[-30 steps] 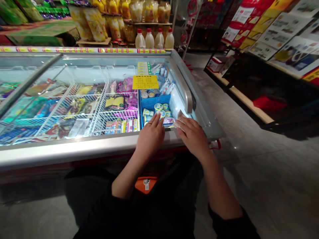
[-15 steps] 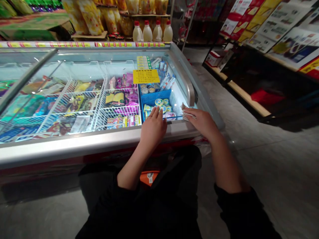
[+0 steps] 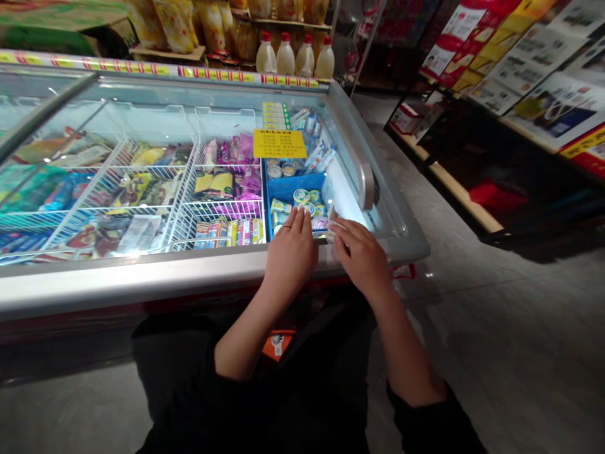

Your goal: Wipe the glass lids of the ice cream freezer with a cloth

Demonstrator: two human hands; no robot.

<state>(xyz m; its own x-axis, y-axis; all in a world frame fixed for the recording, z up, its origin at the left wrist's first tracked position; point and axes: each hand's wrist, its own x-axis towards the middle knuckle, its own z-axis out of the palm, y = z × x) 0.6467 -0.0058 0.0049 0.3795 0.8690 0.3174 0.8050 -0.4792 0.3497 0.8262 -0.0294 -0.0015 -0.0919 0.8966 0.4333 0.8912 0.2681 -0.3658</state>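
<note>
My left hand lies flat over the front edge of a chest freezer, fingers stretched out and holding nothing. To its right, my right hand pinches a pale, crumpled cloth against the freezer's glass near the front rim. Part of the cloth is hidden by the fingers. Beneath the glass, just beyond both hands, a blue basket holds several round tubs with green-and-white lids. A yellow sign with dark writing is farther back.
White wire baskets with bagged frozen goods fill the freezer to the left. A curved metal handle is at its right end. Bottles with red caps stand behind. Shelving with boxes is on the right. Something orange sits low between my legs.
My right hand has slid left with the cloth along the freezer's front edge, closer to my left hand. The left hand stays in nearly the same place. The view has shifted slightly.
</note>
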